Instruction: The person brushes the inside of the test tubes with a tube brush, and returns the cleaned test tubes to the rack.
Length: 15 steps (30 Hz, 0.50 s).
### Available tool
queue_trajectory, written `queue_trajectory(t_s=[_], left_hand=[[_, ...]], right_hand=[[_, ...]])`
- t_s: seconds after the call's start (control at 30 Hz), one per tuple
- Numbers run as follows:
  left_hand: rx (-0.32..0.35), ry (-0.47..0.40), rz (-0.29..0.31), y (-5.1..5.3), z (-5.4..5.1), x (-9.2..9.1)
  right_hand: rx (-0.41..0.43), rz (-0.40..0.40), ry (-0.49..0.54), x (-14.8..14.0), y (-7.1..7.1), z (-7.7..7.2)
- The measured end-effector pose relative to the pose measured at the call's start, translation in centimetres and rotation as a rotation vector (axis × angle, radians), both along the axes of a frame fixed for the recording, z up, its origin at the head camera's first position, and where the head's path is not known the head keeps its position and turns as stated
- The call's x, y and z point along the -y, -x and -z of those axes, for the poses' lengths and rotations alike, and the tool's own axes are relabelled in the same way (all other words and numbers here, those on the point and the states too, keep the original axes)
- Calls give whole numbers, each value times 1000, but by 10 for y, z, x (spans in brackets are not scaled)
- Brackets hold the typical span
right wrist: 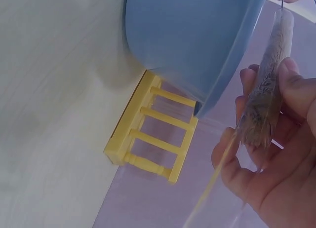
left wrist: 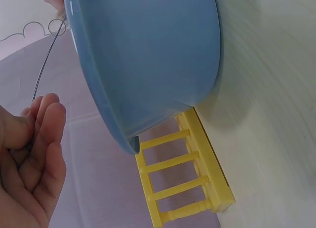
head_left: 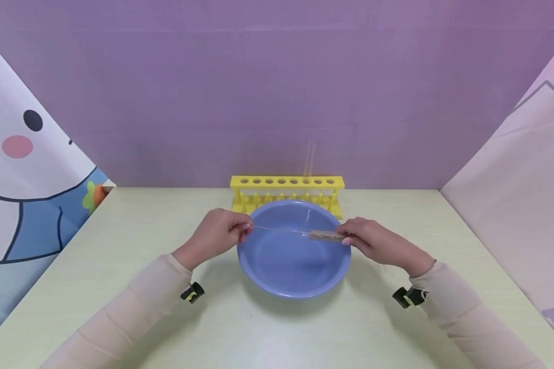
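Note:
Over a blue basin [head_left: 291, 266], my left hand [head_left: 218, 233] pinches the thin twisted-wire handle of a test tube brush [left wrist: 47, 62]. The brown bristles [right wrist: 261, 102] of that brush lie inside a clear test tube [right wrist: 283, 28]. My right hand [head_left: 379, 241] holds the tube between thumb and fingers, around the bristle part. Tube and brush lie roughly level across the basin's upper half, the wire coming out toward the left. The tube's far end is hard to make out in the head view.
Behind the basin stands a yellow test tube rack [head_left: 286, 182], its lower front partly hidden by the rim. One clear test tube [head_left: 309, 159] stands in it, right of the middle. A purple backdrop [head_left: 277, 92] rises at the table's [head_left: 277, 338] back edge.

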<state>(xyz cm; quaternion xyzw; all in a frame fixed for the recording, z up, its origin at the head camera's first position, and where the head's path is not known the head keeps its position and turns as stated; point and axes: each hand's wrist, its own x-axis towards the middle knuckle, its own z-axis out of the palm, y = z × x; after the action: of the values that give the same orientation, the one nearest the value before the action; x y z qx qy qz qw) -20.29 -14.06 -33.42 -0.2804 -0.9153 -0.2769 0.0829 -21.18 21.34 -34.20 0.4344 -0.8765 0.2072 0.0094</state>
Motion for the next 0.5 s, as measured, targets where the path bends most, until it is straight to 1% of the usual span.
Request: queue_trajectory(t_s=[0.23,0.5], left_hand=[[-15,-12,8,0,1,3],[-7,-13,5,1,2,4]], right_hand=[[36,7,12,-3,1,1],[80,1,40,-6,2,2]])
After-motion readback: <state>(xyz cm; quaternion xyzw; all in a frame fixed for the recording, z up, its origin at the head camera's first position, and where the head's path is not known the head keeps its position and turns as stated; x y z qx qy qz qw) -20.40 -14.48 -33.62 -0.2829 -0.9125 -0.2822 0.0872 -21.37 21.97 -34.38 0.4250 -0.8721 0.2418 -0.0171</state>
